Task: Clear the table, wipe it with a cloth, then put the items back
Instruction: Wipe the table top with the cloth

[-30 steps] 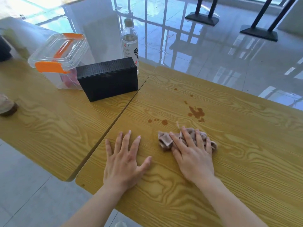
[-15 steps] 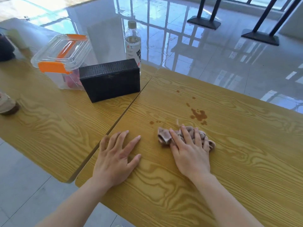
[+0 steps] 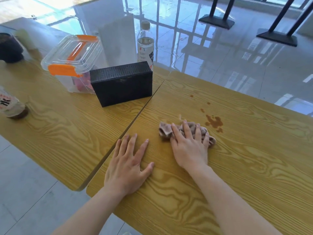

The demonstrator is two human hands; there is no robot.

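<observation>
My right hand (image 3: pixel 188 146) presses flat on a crumpled grey-brown cloth (image 3: pixel 165 131) on the right wooden table (image 3: pixel 245 167). Brown stains (image 3: pixel 214 122) lie just right of the cloth, with smaller spots further back. My left hand (image 3: pixel 127 163) rests flat on the table, fingers spread, holding nothing. On the left table (image 3: pixel 50 133) stand a black box (image 3: pixel 122 83), a clear container with orange clips (image 3: pixel 72 61) and a water bottle (image 3: pixel 145 44).
A lying bottle (image 3: pixel 11 107) shows at the left edge, and a dark cup (image 3: pixel 9 48) stands at the far left. A narrow gap separates the two tables. Black stand bases (image 3: pixel 277 38) sit on the glossy floor beyond.
My right hand has pushed the cloth up over the small spots near the seam, closer to the big stain. My left hand shifted slightly along the table.
</observation>
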